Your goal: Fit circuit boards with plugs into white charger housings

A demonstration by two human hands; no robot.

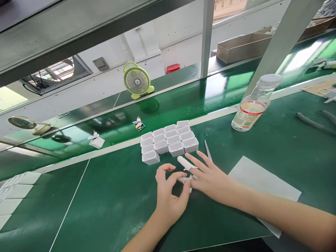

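A green bench (110,206) carries white cases (169,141) at 12 o'clock, a bottle (252,108) at 2, a white sheet (262,183) at 3.
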